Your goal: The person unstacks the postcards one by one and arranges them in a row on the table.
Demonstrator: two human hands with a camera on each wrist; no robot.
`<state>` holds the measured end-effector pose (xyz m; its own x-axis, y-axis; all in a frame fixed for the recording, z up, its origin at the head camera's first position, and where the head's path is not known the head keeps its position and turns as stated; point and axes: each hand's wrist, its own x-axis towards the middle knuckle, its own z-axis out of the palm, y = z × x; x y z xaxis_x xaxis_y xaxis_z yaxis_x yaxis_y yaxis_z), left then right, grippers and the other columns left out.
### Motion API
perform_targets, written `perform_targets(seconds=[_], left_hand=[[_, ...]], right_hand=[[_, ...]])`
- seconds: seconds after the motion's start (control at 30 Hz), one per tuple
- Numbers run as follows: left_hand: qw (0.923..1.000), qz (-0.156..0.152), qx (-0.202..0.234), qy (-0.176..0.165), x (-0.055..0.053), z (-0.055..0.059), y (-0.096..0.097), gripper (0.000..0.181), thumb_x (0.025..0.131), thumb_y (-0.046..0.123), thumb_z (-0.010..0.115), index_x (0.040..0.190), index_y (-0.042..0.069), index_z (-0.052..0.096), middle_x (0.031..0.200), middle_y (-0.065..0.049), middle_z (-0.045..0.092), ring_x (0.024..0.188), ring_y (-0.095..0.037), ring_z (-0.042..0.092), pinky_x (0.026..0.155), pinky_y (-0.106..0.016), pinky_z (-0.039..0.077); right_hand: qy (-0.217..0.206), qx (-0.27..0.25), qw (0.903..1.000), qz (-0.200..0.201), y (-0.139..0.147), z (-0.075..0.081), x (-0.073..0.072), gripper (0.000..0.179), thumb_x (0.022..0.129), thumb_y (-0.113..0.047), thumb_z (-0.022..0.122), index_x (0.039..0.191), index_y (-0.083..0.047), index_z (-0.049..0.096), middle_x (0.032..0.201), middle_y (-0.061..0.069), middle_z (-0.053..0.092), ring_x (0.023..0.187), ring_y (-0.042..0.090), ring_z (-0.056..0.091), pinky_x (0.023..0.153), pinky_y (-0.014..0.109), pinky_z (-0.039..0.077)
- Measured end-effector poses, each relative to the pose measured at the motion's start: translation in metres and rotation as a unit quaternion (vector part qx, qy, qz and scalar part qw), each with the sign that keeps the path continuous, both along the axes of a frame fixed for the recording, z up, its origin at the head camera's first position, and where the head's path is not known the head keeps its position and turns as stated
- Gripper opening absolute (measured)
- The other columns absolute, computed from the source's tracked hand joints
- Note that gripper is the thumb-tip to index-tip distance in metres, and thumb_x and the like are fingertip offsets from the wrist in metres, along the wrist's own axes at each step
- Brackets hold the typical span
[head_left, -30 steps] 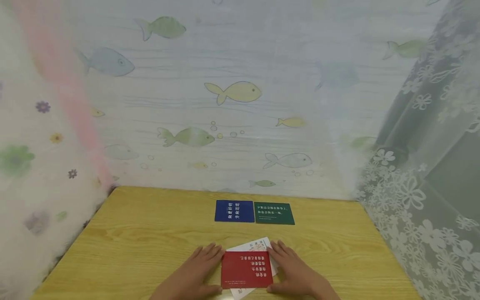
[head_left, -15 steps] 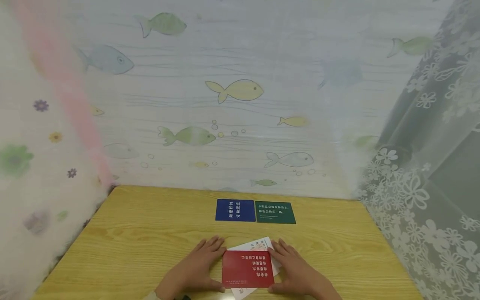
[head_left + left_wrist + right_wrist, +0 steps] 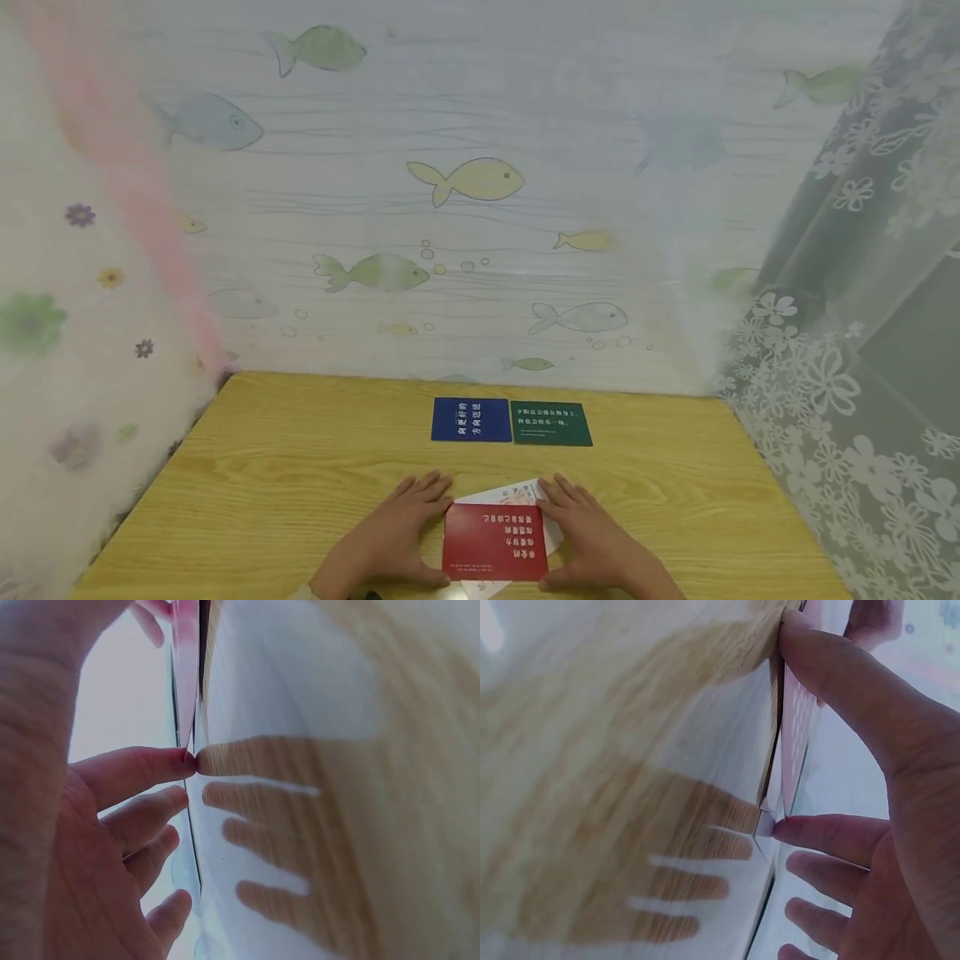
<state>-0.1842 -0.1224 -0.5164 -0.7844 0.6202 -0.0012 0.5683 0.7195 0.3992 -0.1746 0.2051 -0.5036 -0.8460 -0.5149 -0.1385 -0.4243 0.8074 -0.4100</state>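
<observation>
A red card with white printed characters lies near the front of the wooden table, upside down as seen in the head view. Beneath it, a white card sticks out at an angle along its far, right and near edges. My left hand stands at the red card's left edge, forefinger at the far corner and thumb at the near one. Opposite, my right hand spans the right edge in the same way. Fingers of both hands look nearly straight. In the right wrist view, the forefinger touches the card's corner.
Farther back on the wooden table, a blue card and a green card lie side by side. A fish-patterned curtain hangs behind the table, and flowered lace falls along its right side.
The red and white cards have shifted very slightly toward the person. Both hands stay at the red card's two short edges. The blue and green cards stay put.
</observation>
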Motion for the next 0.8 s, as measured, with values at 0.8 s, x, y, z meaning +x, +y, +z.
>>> perform_targets(seconds=[0.8], left_hand=[[0.9957,0.019,0.052,0.074,0.014,0.001,-0.020,0.101,0.071,0.060,0.081,0.152,0.009,0.049,0.157,-0.007,0.048,0.148,-0.033,0.038,0.120,-0.055,0.033]], right_hand=[[0.116,0.001,0.9932,0.015,-0.003,0.002,0.011,0.098,0.071,-0.067,0.080,0.149,-0.014,0.051,0.161,0.008,0.041,0.152,0.034,0.032,0.119,0.056,0.035]])
